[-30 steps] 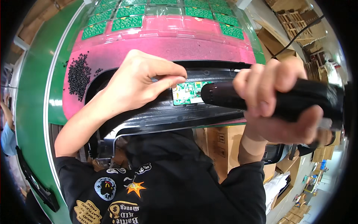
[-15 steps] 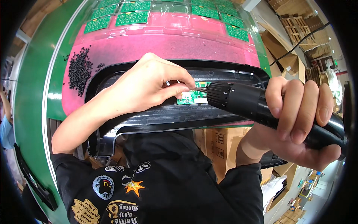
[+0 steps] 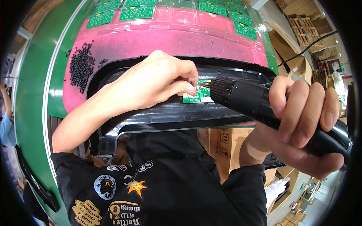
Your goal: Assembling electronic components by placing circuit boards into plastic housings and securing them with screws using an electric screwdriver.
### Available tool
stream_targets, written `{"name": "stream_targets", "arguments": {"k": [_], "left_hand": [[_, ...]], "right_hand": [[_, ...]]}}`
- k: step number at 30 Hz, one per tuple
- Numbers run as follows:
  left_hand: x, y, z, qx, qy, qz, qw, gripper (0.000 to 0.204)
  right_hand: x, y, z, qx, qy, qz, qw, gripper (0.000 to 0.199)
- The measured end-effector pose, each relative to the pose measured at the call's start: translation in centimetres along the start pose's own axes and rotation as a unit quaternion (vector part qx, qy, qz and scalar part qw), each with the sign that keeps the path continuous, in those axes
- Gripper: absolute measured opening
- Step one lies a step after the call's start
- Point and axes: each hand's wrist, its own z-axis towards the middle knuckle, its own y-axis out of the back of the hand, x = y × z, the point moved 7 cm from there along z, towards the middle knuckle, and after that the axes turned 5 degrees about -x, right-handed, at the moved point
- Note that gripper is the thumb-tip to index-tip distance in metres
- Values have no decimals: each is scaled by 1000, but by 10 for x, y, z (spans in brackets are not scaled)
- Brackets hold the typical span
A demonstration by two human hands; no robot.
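My right hand point(image 3: 303, 116) is wrapped round a black electric screwdriver point(image 3: 247, 98), held slanting with its bit pointing left. The bit tip is over a small green circuit board point(image 3: 193, 99) lying inside a long black plastic housing point(image 3: 162, 119). My left hand point(image 3: 154, 81) reaches over the housing, thumb and forefinger pinched just left of the bit tip, above the board. A tiny dark thing shows between those fingers, too small to name. Part of the board is hidden by the fingers and the screwdriver head.
A pile of tiny black screw-like parts point(image 3: 80, 67) lies on the pink mat point(image 3: 181, 43) at the left. Clear plastic trays with green circuit boards point(image 3: 136, 12) stand at the far side. Cardboard boxes point(image 3: 222, 145) are below the table edge and to the right.
My left fingertips have drawn slightly away from the bit tip, showing more of the bit. The view has shifted a little. The screwdriver stays in my right hand.
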Motion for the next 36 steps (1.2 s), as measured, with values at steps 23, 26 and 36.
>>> {"name": "stream_targets", "arguments": {"k": [23,26,36], "left_hand": [[-7,13,3,-97,-71,80,990,22],[-2,2,2,-23,-56,132,989,25],[7,-14,-1,79,-66,107,989,12]], "right_hand": [[-31,37,13,-19,-180,-41,983,49],[-45,49,10,-46,-198,-54,978,45],[-59,54,7,-39,-216,-66,973,45]]}}
